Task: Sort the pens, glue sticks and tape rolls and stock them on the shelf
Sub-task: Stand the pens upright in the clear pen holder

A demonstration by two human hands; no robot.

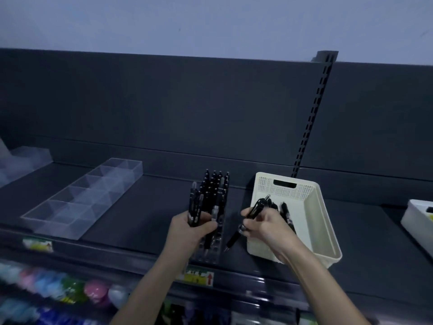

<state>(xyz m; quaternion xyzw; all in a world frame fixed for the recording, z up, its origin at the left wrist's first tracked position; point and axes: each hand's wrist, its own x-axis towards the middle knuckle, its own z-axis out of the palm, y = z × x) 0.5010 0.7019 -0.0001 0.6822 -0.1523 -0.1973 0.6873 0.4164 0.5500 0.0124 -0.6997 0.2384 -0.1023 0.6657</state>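
My left hand (195, 227) grips a small bunch of black pens (195, 208) upright, just left of a clear pen rack (212, 250) on the dark shelf (145, 212). Several black pens (216, 187) stand in the rack's far rows. My right hand (263, 225) holds one black pen (236, 238) slanting tip-down toward the shelf, at the left rim of a cream plastic basket (314, 221). More black pens (284, 211) lie inside that basket, partly hidden by my right hand.
A clear divided organiser tray (86, 195) lies on the shelf at the left. A white bin (419, 221) sits at the right edge. A slotted upright (314, 113) runs up the back panel. Coloured goods (58, 287) fill the lower shelf.
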